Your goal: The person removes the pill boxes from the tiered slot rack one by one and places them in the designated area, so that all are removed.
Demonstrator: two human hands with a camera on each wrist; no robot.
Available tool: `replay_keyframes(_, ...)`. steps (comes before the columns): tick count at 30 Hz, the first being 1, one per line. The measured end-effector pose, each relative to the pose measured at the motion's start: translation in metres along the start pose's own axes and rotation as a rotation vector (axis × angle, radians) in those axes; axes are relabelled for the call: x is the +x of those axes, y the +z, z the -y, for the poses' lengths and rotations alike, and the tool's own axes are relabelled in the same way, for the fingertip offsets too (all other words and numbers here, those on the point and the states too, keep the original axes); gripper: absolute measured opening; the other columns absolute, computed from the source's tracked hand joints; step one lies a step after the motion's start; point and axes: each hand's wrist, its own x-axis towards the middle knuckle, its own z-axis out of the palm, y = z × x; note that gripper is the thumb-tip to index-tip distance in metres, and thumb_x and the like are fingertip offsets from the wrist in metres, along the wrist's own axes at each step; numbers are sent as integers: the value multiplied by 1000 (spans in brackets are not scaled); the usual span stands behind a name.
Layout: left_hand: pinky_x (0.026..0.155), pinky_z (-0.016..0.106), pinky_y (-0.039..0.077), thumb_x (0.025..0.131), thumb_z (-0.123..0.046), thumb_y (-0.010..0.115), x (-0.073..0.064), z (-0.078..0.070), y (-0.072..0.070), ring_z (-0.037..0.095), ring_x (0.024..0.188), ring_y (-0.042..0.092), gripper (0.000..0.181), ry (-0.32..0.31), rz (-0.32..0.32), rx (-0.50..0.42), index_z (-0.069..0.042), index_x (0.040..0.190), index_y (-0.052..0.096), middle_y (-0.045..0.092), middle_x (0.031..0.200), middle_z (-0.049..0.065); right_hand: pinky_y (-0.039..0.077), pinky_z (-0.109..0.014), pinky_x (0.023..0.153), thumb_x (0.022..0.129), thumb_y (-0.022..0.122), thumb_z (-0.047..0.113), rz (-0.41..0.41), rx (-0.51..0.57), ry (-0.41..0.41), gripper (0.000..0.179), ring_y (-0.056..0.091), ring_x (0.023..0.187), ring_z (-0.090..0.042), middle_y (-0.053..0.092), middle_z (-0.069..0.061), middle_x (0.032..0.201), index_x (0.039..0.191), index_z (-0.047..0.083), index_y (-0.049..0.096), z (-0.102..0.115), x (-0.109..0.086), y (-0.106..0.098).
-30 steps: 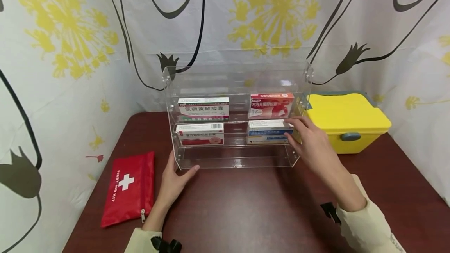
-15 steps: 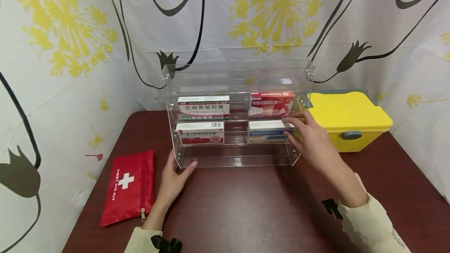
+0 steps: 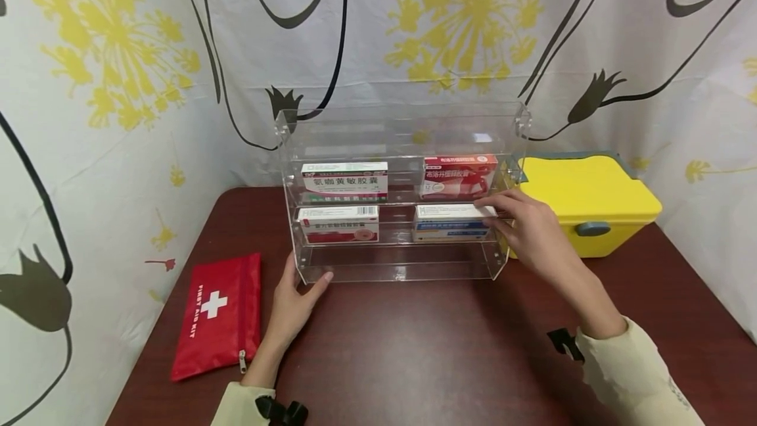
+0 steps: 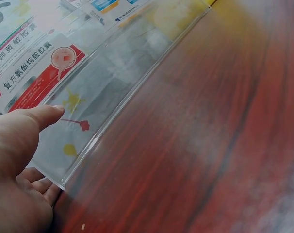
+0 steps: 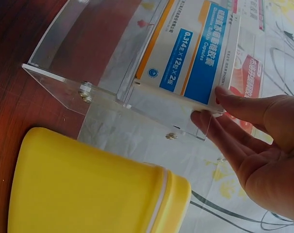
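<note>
A clear acrylic tiered rack (image 3: 396, 273) stands on the table with medicine boxes on two of its tiers. My right hand (image 3: 535, 232) pinches the right end of a white, blue and orange medicine box (image 3: 449, 223) on the lower tier. In the right wrist view, thumb and fingertips meet this box (image 5: 186, 53) at its upper corner. My left hand (image 3: 294, 301) holds the rack's lower left corner, thumb in front and fingers around the side panel; the left wrist view shows this hand (image 4: 13, 155) beside a red-and-white medicine box (image 4: 38, 77).
The lower tier's left side bears the red-and-white box (image 3: 338, 225). Above are a white-and-pink box (image 3: 345, 183) and a red box (image 3: 458, 176). A red first aid pouch (image 3: 219, 317) lies left; a yellow lidded box (image 3: 585, 196) stands right. Patterned cloth (image 3: 378, 51) hangs behind.
The blue-and-white medicine box has shifted slightly left on its tier, with my right fingers at its end. My left hand stays at the rack's corner.
</note>
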Motion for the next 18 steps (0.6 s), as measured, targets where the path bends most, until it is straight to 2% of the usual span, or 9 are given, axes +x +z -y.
replay_keyframes(7,107,46,32,87,-29,77,0,1,1,18,132,45,78,8,3,-1,-39,150,32,49,144,5,56,-42,75,79,79,-4,-24,38,-6,35,67,90,-23,66,-6,104,110,10,73,-4,-2,0)
replay_keyframes(18,107,46,33,87,-29,77,0,1,0,21,131,46,78,19,2,4,-37,150,32,50,143,8,56,-42,73,79,79,-3,-55,30,-16,32,69,86,-23,68,-5,99,108,8,74,-7,-1,0)
